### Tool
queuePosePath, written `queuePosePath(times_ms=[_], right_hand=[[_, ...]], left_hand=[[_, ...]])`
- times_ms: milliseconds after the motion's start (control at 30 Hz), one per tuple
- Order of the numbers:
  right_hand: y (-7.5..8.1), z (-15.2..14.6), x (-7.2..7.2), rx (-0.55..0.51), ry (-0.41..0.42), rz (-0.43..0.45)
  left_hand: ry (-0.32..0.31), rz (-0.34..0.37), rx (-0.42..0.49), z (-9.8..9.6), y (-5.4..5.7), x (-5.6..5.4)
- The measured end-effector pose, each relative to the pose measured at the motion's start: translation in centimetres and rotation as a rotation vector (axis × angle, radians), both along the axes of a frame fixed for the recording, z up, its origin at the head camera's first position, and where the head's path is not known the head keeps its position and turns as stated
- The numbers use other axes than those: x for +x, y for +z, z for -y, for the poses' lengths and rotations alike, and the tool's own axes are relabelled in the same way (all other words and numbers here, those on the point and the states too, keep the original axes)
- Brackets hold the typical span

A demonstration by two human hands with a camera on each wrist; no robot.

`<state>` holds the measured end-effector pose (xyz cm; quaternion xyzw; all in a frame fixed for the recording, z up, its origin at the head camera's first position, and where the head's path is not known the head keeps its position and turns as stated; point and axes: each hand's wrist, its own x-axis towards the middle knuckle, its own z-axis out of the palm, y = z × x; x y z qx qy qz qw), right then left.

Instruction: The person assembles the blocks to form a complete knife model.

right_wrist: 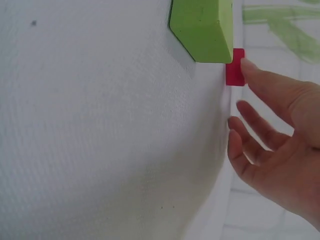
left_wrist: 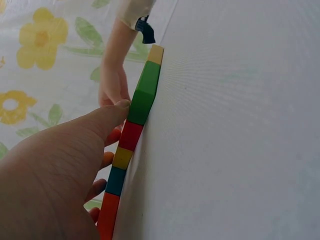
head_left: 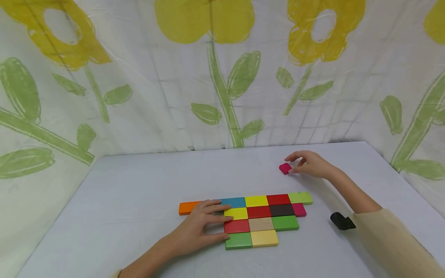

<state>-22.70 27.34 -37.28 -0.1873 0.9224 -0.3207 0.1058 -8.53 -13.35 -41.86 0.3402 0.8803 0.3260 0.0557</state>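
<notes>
Flat coloured wooden blocks lie fitted together in rows on the table, among them a blue block, a dark brown block and a pale yellow block. My left hand rests on their left side, fingers spread; its thumb touches the green block at the near corner. Beyond the rows, a separate pink block lies near the back of the table. My right hand is beside it, the thumb at its edge and the other fingers loosely bent, apart from it.
An orange block sticks out at the left end of the far row, a light green block at its right end. A black device is at the right sleeve. Behind the white table hangs a flowered cloth.
</notes>
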Motion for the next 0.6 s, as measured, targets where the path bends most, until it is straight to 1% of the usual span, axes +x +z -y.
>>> queuePosePath(times_ms=[133,367,600], right_hand=[[-0.2,-0.1,-0.3,0.001,0.009,0.011],[-0.7,-0.3,-0.5,-0.004,-0.011,0.022],[-1.1,-0.8,-0.5,-0.023,0.004,0.004]], left_hand=[[0.001,-0.001,-0.004,0.0,0.0,0.0],[0.002,-0.009,-0.004,0.0,-0.1,0.0],[0.0,-0.011,0.002,0.0,-0.1,0.0]])
